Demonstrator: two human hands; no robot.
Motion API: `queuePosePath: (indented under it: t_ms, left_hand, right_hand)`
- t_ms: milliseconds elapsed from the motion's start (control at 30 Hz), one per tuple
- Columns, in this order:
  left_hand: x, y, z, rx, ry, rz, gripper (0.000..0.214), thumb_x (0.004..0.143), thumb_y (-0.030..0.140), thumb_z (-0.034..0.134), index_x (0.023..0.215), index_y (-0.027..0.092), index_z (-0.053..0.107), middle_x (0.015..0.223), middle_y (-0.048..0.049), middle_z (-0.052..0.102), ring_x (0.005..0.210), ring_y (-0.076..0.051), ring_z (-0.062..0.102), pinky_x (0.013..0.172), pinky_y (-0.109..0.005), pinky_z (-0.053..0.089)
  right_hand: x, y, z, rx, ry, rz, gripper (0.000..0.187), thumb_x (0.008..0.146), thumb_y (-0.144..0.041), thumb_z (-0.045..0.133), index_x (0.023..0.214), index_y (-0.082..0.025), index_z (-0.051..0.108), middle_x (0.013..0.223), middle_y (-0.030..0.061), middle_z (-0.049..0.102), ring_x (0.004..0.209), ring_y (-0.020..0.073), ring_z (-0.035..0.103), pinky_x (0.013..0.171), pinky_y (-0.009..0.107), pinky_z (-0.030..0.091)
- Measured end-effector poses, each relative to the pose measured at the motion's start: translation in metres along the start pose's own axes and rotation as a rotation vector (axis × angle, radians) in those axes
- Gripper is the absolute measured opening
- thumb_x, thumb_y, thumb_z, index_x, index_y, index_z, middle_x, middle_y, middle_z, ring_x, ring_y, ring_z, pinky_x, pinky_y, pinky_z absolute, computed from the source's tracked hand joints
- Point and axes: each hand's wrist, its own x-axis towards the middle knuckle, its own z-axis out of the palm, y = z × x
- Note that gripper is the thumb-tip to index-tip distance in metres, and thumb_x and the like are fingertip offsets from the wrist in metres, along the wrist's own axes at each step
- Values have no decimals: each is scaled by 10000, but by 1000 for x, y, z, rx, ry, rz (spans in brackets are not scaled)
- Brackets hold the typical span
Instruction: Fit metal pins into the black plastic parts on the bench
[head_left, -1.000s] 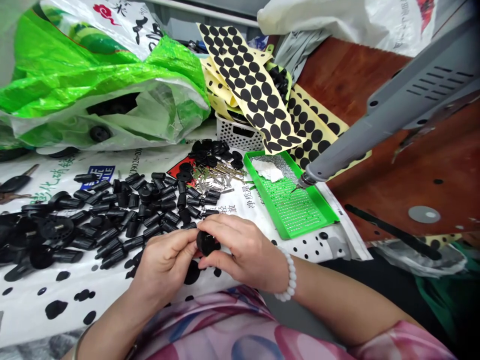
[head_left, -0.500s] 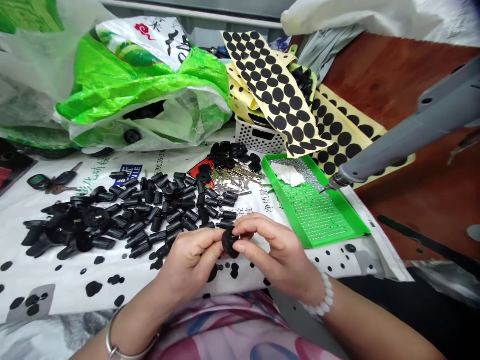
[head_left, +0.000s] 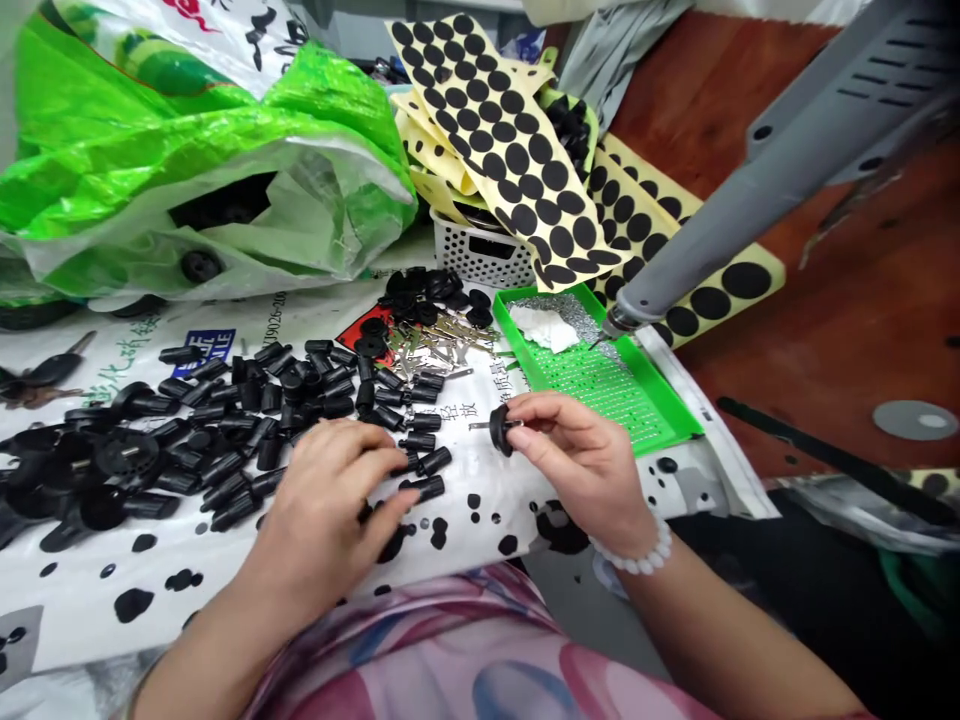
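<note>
Right hand [head_left: 577, 460] pinches the black disc [head_left: 500, 430], pin toward the left hand [head_left: 330, 510], which lies spread over black sleeves [head_left: 427, 463]. Lift one sleeve only; hold the disc level.

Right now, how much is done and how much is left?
Done: a few joined pieces lie far left. In hand: the right hand pinches a disc with a pin in it; the left hand reaches among the tubes. Left: many loose tubes, plus discs and pins by the basket. Mostly undone, it seems.
</note>
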Motion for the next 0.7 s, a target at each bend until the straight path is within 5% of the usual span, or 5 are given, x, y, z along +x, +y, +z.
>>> queuePosePath:
  t_ms: [133,300,400,600,700]
  left_hand:
    - [0,17,16,127,-133,58,91,787,206,606,865,171,636,971,-96,598,993,-262,542,1006,-524,321]
    - [-1,15,13,180,-84,122,112,815,179,580,924,158,595,1028,-101,602,1036,-249,544,1021,-513,323]
    - [0,13,4,161,-31,125,145,837,219,574,961,144,557,913,-65,638,889,-193,596,1031,-469,337]
    - [-1,17,-2,-9,-26,-89,196,833,264,582,1012,193,544,861,-29,602,769,-159,590,704,-288,499]
    - [0,19,1,-29,-3,-87,174,845,256,553,1006,190,535,937,-46,628,854,-176,624,736,-294,507]
  right_hand:
    - [-6,3,-1,-3,-6,-25,84,805,-146,631,882,-179,623,882,32,637,854,145,599,729,273,492]
    - [-9,4,0,39,-11,-25,80,809,-141,628,882,-174,624,883,38,633,853,143,596,721,272,489]
    - [-10,1,5,95,-46,-46,83,809,-142,630,886,-171,625,883,45,631,861,149,601,721,276,495]
    - [-10,-11,20,161,-121,-108,70,809,-144,629,879,-151,627,886,66,636,865,160,609,778,312,502]
    - [-10,-15,23,164,-128,-144,77,809,-139,628,885,-138,630,901,80,637,877,158,611,778,299,511]
